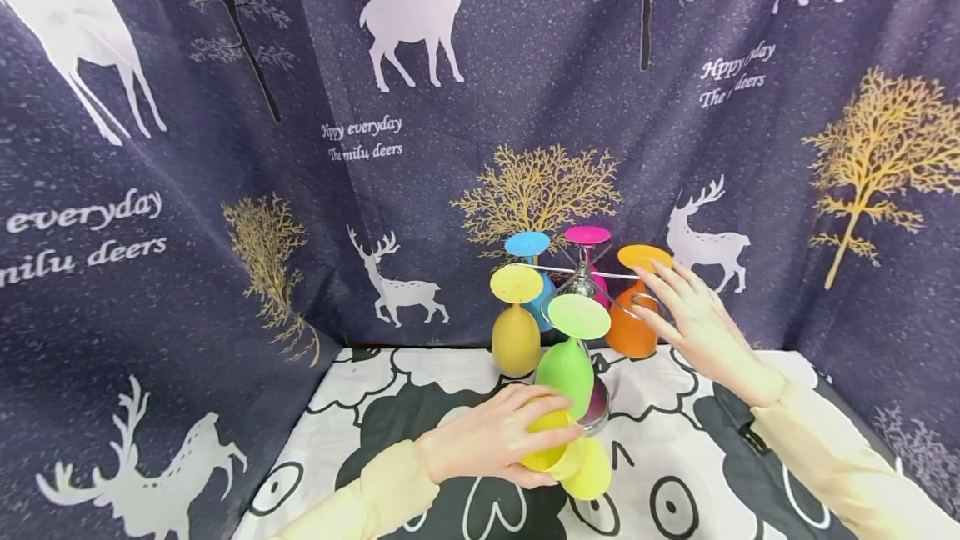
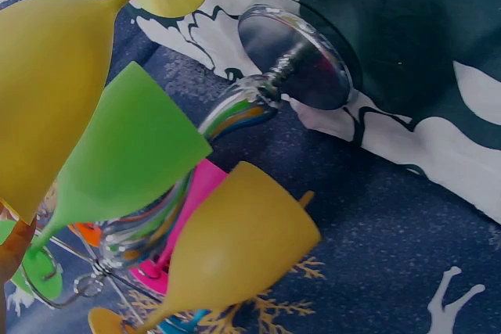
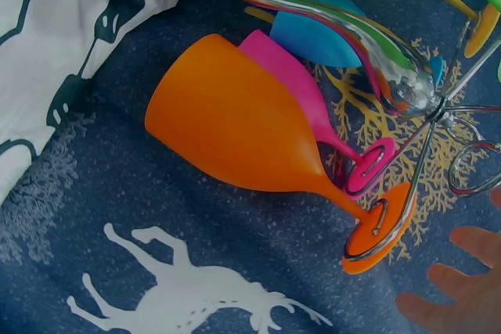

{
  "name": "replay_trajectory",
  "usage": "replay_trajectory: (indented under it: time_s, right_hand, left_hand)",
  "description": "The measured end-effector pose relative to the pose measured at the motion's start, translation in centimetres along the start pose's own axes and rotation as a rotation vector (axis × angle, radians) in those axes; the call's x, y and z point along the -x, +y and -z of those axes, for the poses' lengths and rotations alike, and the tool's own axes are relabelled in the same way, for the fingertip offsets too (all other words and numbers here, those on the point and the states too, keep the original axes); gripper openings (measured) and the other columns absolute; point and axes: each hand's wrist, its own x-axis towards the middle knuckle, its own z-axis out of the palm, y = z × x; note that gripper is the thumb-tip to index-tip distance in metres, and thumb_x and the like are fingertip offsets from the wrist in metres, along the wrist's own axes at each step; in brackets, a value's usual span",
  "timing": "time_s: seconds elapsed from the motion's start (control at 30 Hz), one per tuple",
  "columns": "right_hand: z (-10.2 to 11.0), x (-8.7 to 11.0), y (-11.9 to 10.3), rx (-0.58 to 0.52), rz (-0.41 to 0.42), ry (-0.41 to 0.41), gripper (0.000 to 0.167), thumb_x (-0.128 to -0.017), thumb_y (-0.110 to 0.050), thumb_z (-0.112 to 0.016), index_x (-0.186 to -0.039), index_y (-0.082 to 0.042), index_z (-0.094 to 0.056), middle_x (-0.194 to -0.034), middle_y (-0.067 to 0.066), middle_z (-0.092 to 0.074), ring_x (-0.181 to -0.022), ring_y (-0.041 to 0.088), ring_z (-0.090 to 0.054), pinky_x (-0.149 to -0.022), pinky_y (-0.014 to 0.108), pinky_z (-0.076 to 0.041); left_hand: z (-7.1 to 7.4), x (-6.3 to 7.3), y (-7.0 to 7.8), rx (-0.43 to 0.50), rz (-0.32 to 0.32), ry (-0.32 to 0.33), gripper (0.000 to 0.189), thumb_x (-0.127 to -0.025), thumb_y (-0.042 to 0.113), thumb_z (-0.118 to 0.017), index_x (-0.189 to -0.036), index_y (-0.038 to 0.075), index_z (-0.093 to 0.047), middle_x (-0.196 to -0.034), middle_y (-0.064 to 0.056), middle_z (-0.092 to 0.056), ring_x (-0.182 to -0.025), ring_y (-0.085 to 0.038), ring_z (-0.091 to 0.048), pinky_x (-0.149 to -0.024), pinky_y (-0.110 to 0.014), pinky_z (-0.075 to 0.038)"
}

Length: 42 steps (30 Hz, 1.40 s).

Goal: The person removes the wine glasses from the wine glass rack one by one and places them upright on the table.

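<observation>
My left hand [image 1: 498, 432] grips a bright yellow plastic goblet [image 1: 551, 442] around its bowl, low in front of a chrome goblet rack [image 1: 581, 283]. That goblet's round foot points down and right; in the left wrist view its bowl [image 2: 47, 76] fills the upper left. Beside the orange goblet [image 1: 633, 323], which hangs upside down by its foot, is my right hand [image 1: 697, 323] with fingers spread. The right wrist view shows those fingers [image 3: 458, 275] apart from the orange foot [image 3: 380, 228]. A green goblet [image 1: 567, 369] hangs just above my left hand.
Also hanging from the rack are a mustard goblet [image 1: 516, 340], a blue goblet [image 1: 538, 307] and a pink goblet [image 1: 588, 236]. The rack's round base [image 2: 293, 52] stands on a black-and-white patterned cloth [image 1: 660, 448]. Dark deer-print curtains [image 1: 420, 173] enclose the back and sides.
</observation>
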Motion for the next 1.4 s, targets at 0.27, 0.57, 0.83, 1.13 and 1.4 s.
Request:
replay_trajectory:
  time_s: [0.27, 0.57, 0.83, 1.13, 1.4]
  right_hand:
    - [-0.8, -0.9, 0.0, 0.087, 0.148, -0.071, 0.052, -0.084, -0.008, -0.06, -0.133, -0.006, -0.044, -0.133, 0.024, -0.036, -0.123, 0.045, -0.025, -0.094, 0.06, -0.019]
    - [-1.4, -3.1, -0.9, 0.083, 0.14, -0.086, 0.048, -0.09, -0.023, -0.056, -0.133, -0.006, -0.044, -0.136, 0.022, -0.033, -0.124, 0.044, -0.023, -0.093, 0.06, -0.022]
    - [-2.1, -5.1, -1.9, 0.15, 0.013, -0.154, 0.048, -0.092, -0.035, -0.052, -0.13, -0.005, -0.049, -0.134, 0.025, -0.034, -0.124, 0.046, -0.022, -0.093, 0.061, -0.022]
    - [-2.8, -4.4, -2.0, 0.206, 0.365, -0.05, 0.029, -0.088, 0.0, -0.047, -0.114, 0.01, -0.054, -0.119, 0.031, -0.047, -0.116, 0.048, -0.035, -0.095, 0.054, -0.026]
    - [-3.0, -3.4, -1.2, 0.149, 0.36, -0.021, 0.031, -0.082, 0.007, -0.053, -0.113, 0.009, -0.055, -0.121, 0.024, -0.05, -0.124, 0.04, -0.029, -0.099, 0.051, -0.022]
  left_hand:
    - [0.2, 1.4, 0.2, -0.017, 0.034, 0.008, 0.05, -0.088, 0.048, -0.046, -0.124, 0.014, -0.053, -0.123, -0.012, -0.047, -0.114, -0.027, -0.041, -0.095, -0.036, -0.032]
    - [0.3, 3.1, 0.4, 0.035, 0.1, -0.017, 0.049, -0.087, 0.047, -0.049, -0.124, 0.014, -0.053, -0.124, -0.01, -0.046, -0.115, -0.026, -0.04, -0.095, -0.036, -0.032]
    - [0.6, 4.4, 0.3, 0.067, 0.134, -0.031, 0.053, -0.085, 0.044, -0.056, -0.127, 0.013, -0.05, -0.126, -0.011, -0.044, -0.115, -0.027, -0.04, -0.092, -0.037, -0.034]
    - [1.2, 6.4, 0.3, 0.099, 0.213, -0.026, 0.052, -0.083, 0.042, -0.06, -0.124, 0.012, -0.053, -0.127, -0.012, -0.043, -0.115, -0.029, -0.04, -0.091, -0.039, -0.035]
    - [1.1, 7.9, -0.3, 0.098, 0.265, 0.0, 0.059, -0.075, 0.04, -0.069, -0.125, 0.013, -0.052, -0.128, -0.012, -0.042, -0.117, -0.028, -0.039, -0.088, -0.039, -0.037]
